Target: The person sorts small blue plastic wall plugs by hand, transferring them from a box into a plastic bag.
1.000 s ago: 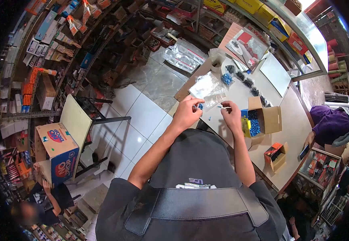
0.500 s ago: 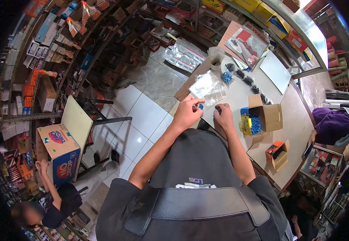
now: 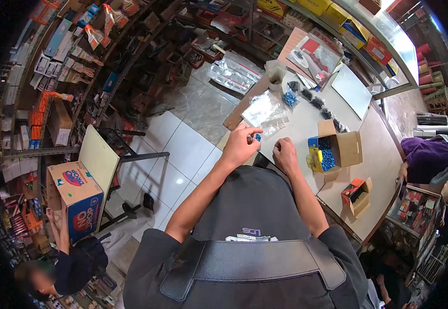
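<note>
My left hand (image 3: 239,147) is closed at the near edge of the table, its thumb and fingers pinching a small clear bag of blue pieces (image 3: 258,137). Just to the right, my right hand (image 3: 286,154) rests low over the tabletop, fingers curled in; whatever they may hold is hidden. Beyond both hands lie clear plastic bags (image 3: 268,109) in a flat stack. An open carton (image 3: 349,149) full of small blue plastic pieces (image 3: 327,155) that look like wall plugs stands right of my right hand.
A filled bag of blue pieces (image 3: 289,98) and several bags of black pieces (image 3: 317,103) line the table (image 3: 306,123). A smaller orange box (image 3: 355,193) sits nearer. At left, a person handles a large carton (image 3: 82,198); another person in purple (image 3: 427,159) stands right.
My right hand's fingers have curled in more, and the hand has shifted slightly. My left hand stays in place with the small bag. The person at left has bent lower beside the large carton.
</note>
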Demonstrator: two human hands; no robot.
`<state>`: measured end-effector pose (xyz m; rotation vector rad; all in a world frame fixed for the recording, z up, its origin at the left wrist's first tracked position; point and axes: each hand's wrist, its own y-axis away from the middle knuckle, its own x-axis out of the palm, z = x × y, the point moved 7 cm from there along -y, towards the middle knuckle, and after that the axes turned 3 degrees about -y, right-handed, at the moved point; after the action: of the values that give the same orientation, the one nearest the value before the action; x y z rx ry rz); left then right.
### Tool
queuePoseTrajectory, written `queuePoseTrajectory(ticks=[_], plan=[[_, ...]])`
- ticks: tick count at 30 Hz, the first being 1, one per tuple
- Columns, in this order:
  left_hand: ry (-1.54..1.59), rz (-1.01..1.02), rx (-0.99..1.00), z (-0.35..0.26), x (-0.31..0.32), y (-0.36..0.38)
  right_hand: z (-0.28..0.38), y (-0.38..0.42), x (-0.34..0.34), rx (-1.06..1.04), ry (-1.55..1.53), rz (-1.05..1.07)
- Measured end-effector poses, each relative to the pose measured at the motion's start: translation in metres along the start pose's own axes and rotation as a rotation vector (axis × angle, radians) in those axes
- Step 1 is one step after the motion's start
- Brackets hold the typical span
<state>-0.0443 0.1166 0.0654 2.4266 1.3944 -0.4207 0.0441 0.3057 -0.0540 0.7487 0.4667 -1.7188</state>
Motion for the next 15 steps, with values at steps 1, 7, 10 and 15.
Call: queuePoseTrajectory(ticks=[1, 7, 10, 15], plan=[[0.010, -0.012, 0.010, 0.001, 0.001, 0.000, -0.001, -0.001, 0.000, -0.002, 0.000, -0.001], [0.043, -0.034, 0.019, 0.004, 0.000, 0.003, -0.018, -0.012, -0.002, 0.411, -0.656, 0.036], [0.034, -0.026, 0.015, 0.003, 0.000, 0.004, 0.050, -0.017, -0.034, 0.307, -0.949, 0.048], [-0.014, 0.010, 0.026, -0.002, 0.003, 0.003, 0.112, -0.023, -0.047, 0.059, -0.821, 0.174]])
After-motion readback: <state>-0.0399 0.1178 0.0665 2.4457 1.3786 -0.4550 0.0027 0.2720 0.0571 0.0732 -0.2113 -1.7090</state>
